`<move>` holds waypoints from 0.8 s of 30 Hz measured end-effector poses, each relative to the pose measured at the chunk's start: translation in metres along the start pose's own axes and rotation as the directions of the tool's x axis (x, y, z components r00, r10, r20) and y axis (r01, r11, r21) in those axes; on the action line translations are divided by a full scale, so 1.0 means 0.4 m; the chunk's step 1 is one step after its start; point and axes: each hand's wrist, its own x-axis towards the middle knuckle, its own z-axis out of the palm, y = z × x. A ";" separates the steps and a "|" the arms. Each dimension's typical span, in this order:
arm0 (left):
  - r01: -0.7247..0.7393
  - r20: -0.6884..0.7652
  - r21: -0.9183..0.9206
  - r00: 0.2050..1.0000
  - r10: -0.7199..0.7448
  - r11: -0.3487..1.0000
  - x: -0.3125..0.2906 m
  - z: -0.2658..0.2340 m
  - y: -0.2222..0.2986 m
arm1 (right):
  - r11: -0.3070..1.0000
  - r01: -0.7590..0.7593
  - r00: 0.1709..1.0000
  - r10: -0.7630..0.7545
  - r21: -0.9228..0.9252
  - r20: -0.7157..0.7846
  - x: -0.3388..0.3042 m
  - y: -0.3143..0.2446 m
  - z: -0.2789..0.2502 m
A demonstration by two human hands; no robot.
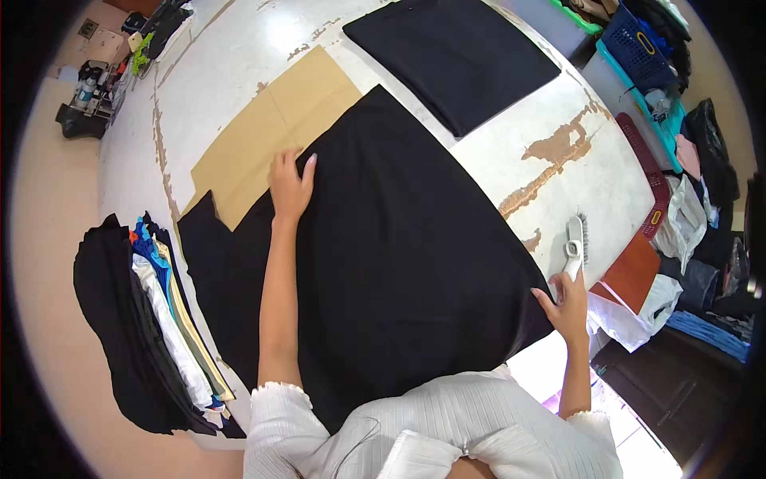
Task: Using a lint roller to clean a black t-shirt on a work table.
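A wide black cloth (pixel 399 231) lies across the table in front of me and reaches down to my body. Beyond its left edge is a flat tan paper pattern piece (pixel 291 108), partly covered by the cloth. My left hand (pixel 291 188) rests where the two meet, with its thumb apart from the fingers and nothing gripped. At the cloth's right corner, my right hand (pixel 570 307) is closed around the handle of a white brush (pixel 572 246) with grey bristles. That hand's thumb extends left onto the cloth's edge. The lower handle is hidden in the hand.
A folded dark cloth (pixel 455 60) lies at the far side of the worn white table (pixel 511 164). Stacked fabric pieces (pixel 155 319) hang over the left edge. On the right are a blue basket (pixel 634 48), plastic bins and bags (pixel 682 219).
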 end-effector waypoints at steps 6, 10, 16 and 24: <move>0.276 0.113 0.210 0.946 -0.303 0.938 -0.274 -0.152 -0.064 | 0.996 0.024 0.996 -0.017 0.084 -0.090 -0.010 0.038 -0.005; 0.546 0.098 0.246 0.808 -0.581 0.801 -0.398 -0.223 -0.068 | 0.970 0.096 0.983 -0.057 0.223 -0.177 -0.021 -0.101 0.029; 0.774 0.114 0.330 0.536 -0.837 0.541 -0.502 -0.262 -0.046 | 0.749 -0.241 0.513 -0.442 0.618 0.736 -0.129 -0.359 0.127; 0.752 -0.025 0.389 0.585 -0.810 0.532 -0.575 -0.249 -0.052 | 0.742 -0.325 0.726 -0.202 0.586 0.658 -0.088 -0.227 0.114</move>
